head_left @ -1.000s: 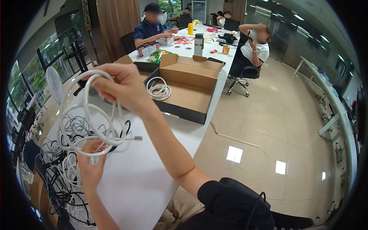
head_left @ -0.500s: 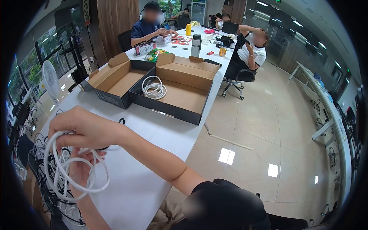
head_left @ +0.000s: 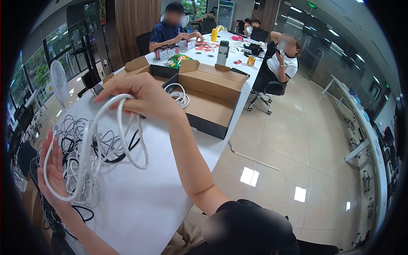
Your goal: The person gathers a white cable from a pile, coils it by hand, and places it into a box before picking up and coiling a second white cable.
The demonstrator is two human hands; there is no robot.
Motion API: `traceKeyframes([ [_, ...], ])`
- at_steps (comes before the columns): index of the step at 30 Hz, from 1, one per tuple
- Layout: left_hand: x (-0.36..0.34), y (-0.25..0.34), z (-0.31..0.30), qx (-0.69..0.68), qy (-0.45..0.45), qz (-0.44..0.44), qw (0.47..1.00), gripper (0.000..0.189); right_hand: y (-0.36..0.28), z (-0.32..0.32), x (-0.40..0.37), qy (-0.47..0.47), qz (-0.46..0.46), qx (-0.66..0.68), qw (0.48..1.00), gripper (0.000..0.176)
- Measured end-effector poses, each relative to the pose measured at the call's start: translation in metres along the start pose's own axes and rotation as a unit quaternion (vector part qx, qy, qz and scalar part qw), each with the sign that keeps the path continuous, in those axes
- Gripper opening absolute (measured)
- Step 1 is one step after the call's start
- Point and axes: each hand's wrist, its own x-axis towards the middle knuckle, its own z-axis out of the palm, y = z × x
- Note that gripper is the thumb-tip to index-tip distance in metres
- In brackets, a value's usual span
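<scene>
My right hand is closed around a thick white cable, raised over the near left of the table. Loops of this cable hang below my fingers. Lower on the left, my left hand has its fingers stretched out, and part of the cable loop runs across it. Beneath and between both hands lies a tangle of white, grey and black cables. Past my right hand stands an open black cardboard box, brown inside, with a coiled white cable in it. My right arm partly hides a second open box.
On the white table farther off are a green snack bag, a flask, a yellow bottle and a can. A person sits at the far left side, another at the right in an office chair.
My right hand has lifted and moved right, drawing out the cable loops. My left hand has shifted left, its fingers now spread. The view has tilted slightly.
</scene>
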Motion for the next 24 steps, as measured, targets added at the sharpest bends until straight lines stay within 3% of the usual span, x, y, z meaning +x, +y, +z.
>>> traceKeyframes([
  [2,0.001,0.003,-0.004,-0.095,0.029,-0.028,0.995,0.059,0.004,-0.003,-0.001,0.003,-0.011,-0.026,1.000,0.018],
  [3,0.000,0.004,-0.005,0.049,-0.001,0.008,0.999,0.055,0.007,-0.001,0.000,0.013,-0.014,-0.036,0.999,0.015],
  [5,-0.002,0.005,-0.005,0.332,-0.060,0.079,0.938,0.047,0.011,0.003,0.003,0.047,0.003,-0.033,0.998,0.012],
  [8,-0.010,0.007,0.024,0.459,-0.096,0.102,0.877,0.036,0.022,0.012,0.010,0.103,0.039,-0.013,0.994,0.013],
  [9,-0.014,0.004,0.040,0.477,-0.025,0.089,0.874,0.025,0.028,0.016,0.013,0.111,0.033,-0.019,0.993,0.014],
  [12,-0.020,0.010,0.032,0.469,-0.048,-0.008,0.882,0.018,0.050,0.027,0.019,0.095,-0.003,-0.029,0.995,0.012],
  [13,-0.021,0.005,0.035,0.472,-0.014,0.014,0.881,0.019,0.058,0.030,0.019,0.082,-0.018,-0.029,0.996,0.012],
  [16,-0.019,0.009,0.027,0.372,0.028,0.037,0.927,0.021,0.067,0.030,0.013,-0.059,0.042,0.004,0.997,0.023],
  [20,-0.015,0.011,0.035,0.207,0.197,-0.039,0.958,0.026,0.054,0.028,0.017,-0.294,0.138,-0.052,0.944,0.049],
  [22,-0.014,0.012,0.025,-0.021,0.118,-0.066,0.991,0.025,0.053,0.036,0.017,-0.283,0.184,0.074,0.938,0.060],
  [24,-0.013,0.011,0.018,-0.076,0.098,-0.044,0.991,0.024,0.054,0.048,0.019,-0.214,0.145,0.181,0.949,0.066],
])
